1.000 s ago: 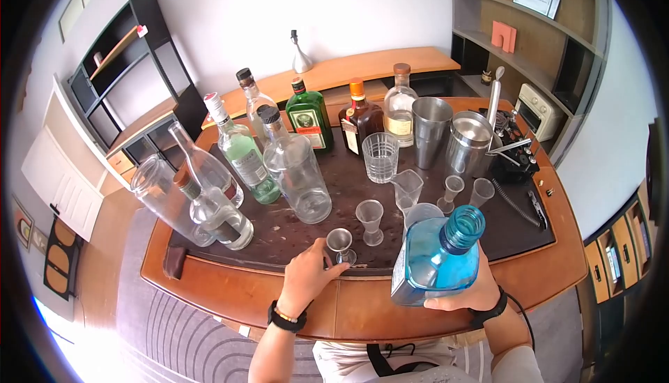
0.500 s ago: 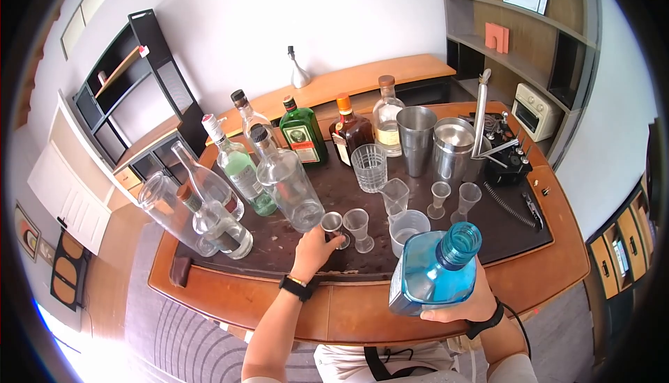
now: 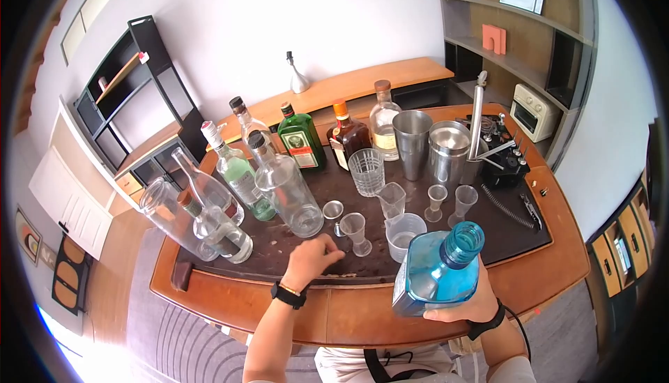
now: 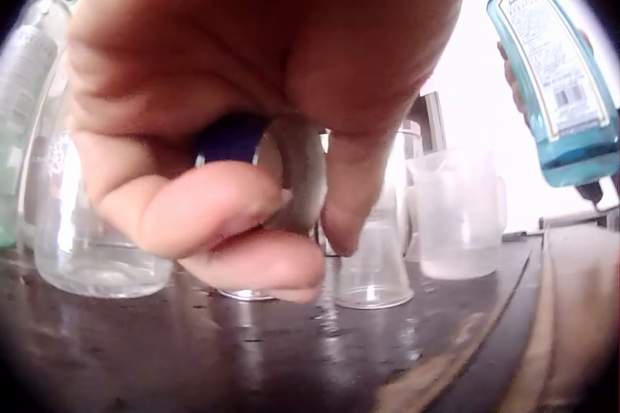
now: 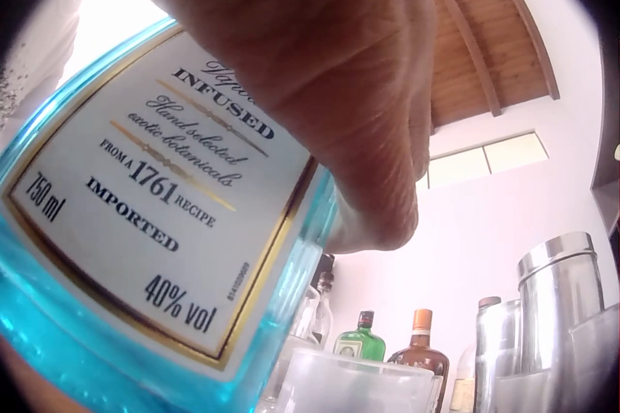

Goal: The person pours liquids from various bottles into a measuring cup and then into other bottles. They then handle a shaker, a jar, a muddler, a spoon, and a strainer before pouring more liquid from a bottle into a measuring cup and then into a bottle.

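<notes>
My right hand point(image 3: 479, 301) grips the body of a blue glass bottle point(image 3: 424, 282), with its uncapped neck up, over the front right of the desk. Its label point(image 5: 155, 190) reads "40% vol" in the right wrist view. A clear plastic measuring jug point(image 3: 398, 238) stands just behind the bottle. My left hand point(image 3: 310, 263) is over the desk mat with loosely curled fingers, in front of a small metal jigger point(image 3: 333, 209) and apart from it in the head view. Beside the jigger stands a clear hourglass-shaped jigger point(image 3: 355, 228). In the left wrist view the fingers point(image 4: 213, 210) partly hide the metal jigger.
A large clear bottle point(image 3: 291, 198) and several other bottles line the left and back. Metal shaker tins point(image 3: 412, 146), a cut-glass tumbler point(image 3: 367, 174) and small clear measures point(image 3: 436, 203) stand at the right. The desk's leather edge point(image 3: 306, 313) runs along the front.
My left hand pushed the metal jigger back beside the clear one, then let go and drew back toward the front edge. My right hand still holds the blue bottle in nearly the same place.
</notes>
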Demonstrator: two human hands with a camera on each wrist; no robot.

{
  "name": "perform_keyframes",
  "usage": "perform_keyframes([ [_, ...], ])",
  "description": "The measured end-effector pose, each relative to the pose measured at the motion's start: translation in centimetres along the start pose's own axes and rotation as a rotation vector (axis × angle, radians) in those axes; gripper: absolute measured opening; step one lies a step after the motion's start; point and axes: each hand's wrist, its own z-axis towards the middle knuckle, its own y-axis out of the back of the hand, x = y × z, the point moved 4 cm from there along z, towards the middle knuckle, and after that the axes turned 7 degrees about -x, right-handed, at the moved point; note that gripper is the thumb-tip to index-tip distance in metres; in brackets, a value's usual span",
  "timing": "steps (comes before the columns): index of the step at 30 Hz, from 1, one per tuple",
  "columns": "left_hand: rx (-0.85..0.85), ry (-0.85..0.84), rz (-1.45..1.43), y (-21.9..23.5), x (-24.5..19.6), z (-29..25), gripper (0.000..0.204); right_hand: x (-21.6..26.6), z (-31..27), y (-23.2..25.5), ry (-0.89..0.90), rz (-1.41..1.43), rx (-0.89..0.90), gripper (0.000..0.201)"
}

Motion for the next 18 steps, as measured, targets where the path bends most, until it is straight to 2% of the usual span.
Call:
perform_keyframes([
  [1, 0.149, 0.017, -0.094, -0.4, -0.6, -0.4, 0.027, 0.0, 0.1, -0.2, -0.021, 0.019, -0.003, 0.113],
  [4, 0.286, -0.07, -0.253, -1.1, -2.8, -0.9, 0.025, -0.2, 0.2, -0.6, -0.032, 0.038, 0.003, 0.113],
  [8, 0.173, -0.146, -0.238, -3.0, -2.1, 0.4, 0.025, -0.1, 0.1, -0.9, -0.032, 0.024, 0.008, 0.113],
  [11, 0.183, -0.078, -0.213, -3.3, -2.4, 1.1, 0.028, -0.1, -0.1, -1.0, 0.007, -0.016, 0.019, 0.113],
  [18, 0.117, -0.063, -0.215, -4.6, -1.6, 2.6, 0.031, -0.2, 0.4, -2.3, -0.023, 0.021, 0.028, 0.111],
])
